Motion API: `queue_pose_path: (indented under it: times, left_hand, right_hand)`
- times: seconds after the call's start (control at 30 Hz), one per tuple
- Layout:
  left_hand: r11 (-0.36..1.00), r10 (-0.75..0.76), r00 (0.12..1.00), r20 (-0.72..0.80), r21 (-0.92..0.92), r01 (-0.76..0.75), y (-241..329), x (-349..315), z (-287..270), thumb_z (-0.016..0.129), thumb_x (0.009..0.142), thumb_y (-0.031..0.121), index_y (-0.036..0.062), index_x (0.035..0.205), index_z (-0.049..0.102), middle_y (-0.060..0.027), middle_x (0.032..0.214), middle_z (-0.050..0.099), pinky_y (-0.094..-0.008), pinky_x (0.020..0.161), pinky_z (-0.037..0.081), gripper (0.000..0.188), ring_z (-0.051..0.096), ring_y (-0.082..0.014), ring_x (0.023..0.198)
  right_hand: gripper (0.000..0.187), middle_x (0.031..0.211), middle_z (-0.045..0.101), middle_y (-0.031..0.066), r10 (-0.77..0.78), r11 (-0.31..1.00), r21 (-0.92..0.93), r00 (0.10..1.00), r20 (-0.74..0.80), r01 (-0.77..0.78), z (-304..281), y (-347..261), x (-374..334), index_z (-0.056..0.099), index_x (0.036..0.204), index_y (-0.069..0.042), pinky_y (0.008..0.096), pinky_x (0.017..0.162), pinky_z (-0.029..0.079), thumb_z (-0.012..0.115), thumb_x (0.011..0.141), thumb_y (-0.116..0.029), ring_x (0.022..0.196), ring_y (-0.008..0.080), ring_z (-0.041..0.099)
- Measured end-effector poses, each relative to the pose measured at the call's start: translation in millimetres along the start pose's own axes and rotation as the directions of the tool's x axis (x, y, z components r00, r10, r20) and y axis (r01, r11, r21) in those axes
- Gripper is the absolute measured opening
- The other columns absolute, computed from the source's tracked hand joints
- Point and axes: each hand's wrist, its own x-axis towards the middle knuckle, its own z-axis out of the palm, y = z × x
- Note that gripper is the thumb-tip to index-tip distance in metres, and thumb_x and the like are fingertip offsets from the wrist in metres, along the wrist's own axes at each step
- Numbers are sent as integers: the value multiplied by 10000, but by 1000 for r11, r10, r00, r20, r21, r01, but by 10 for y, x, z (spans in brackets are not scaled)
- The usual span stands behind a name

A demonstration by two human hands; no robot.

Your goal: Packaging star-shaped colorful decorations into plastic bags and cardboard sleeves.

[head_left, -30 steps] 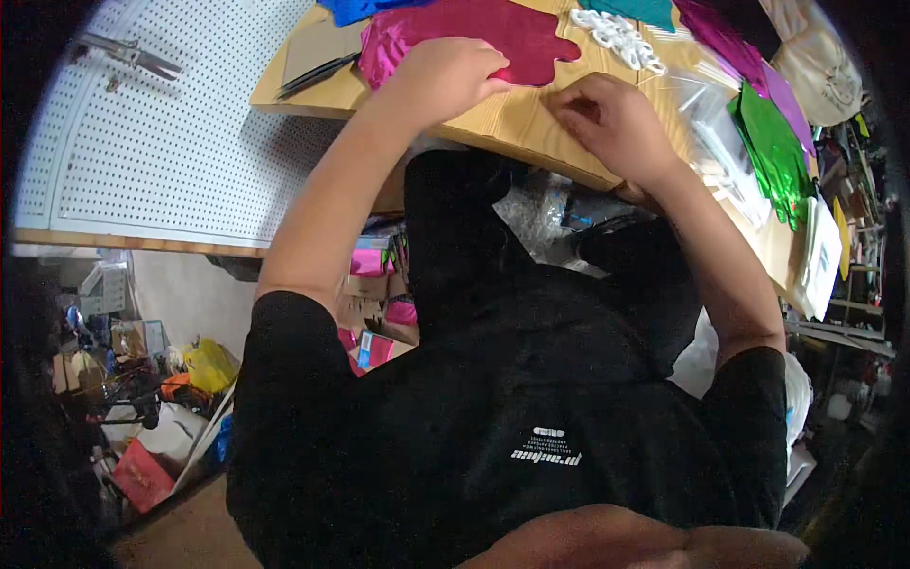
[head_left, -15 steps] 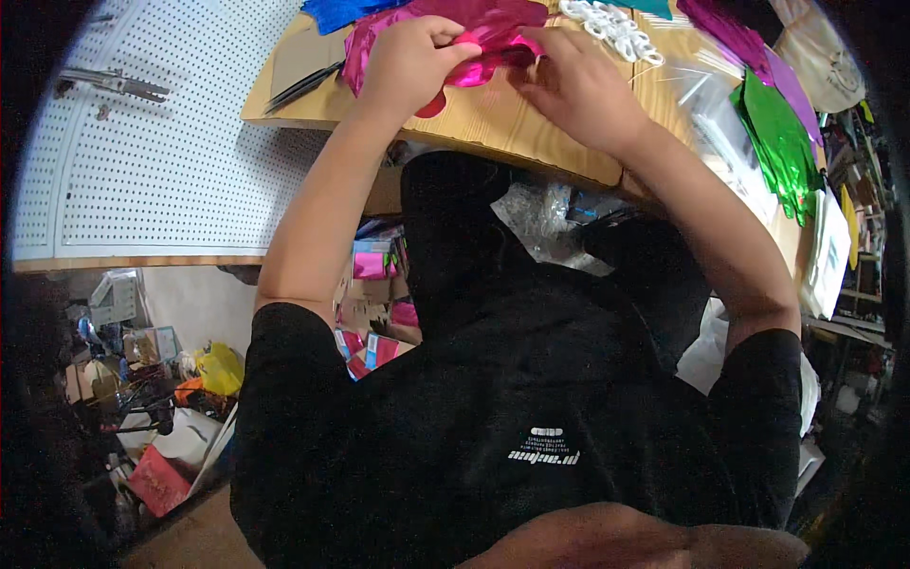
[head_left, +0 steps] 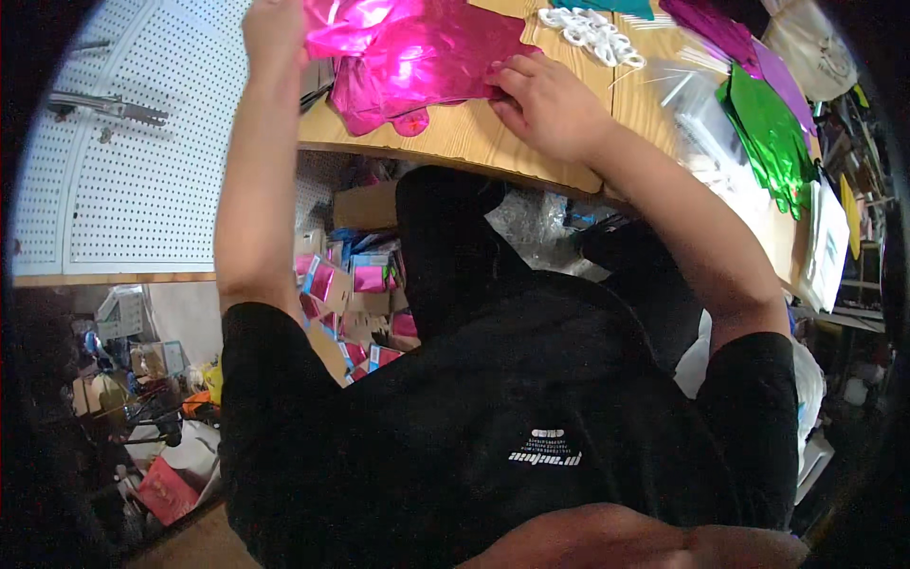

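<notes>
A flat, shiny pink foil balloon (head_left: 436, 57) lies spread over the near part of the wooden table, with a small rounded tab at its near edge. My left hand (head_left: 273, 38), blurred and partly cut off by the top of the picture, is closed at the balloon's left edge; its fingertips are hard to make out. At the opposite edge, my right hand (head_left: 559, 102) pinches the foil between thumb and fingers.
White plastic rings (head_left: 595, 36) lie behind my right hand. Green foil (head_left: 763, 142), purple foil (head_left: 711, 33) and clear bags (head_left: 700, 114) cover the table's right side. A white perforated board (head_left: 142, 190) stands left. Small packages (head_left: 327, 280) are below the table edge.
My left hand has moved left and up, away from my right hand. The pink foil, bunched between both hands before, is now spread out wide. My right hand has shifted slightly left and nearer.
</notes>
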Motion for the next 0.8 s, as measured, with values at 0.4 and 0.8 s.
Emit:
queue_pose_path:
  times: [0.4, 0.8]
  left_hand:
    - [810, 489, 871, -41, 392, -436, 412, 741, -444, 660, 950, 131, 1, 986, 731, -119, 815, 717, -373, 636, 524, 153, 667, -228, 689]
    - [589, 541, 357, 761, -40, -807, 402, -1996, 789, 661, 883, 100, 81, 1130, 752, -131, 1033, 769, -417, 773, 605, 265, 749, -307, 908]
  right_hand:
    - [361, 1240, 657, 170, -1, 1000, -14, 999, -33, 0, 0, -13, -34, 672, 1219, -12, 449, 1041, 484, 692, 935, -235, 1168, 360, 621]
    - [455, 1394, 626, 187, 149, 988, 10, 940, -306, -153, -1347, -597, -1001, 660, 1251, -22, 504, 1143, 401, 792, 826, -120, 1366, 433, 524]
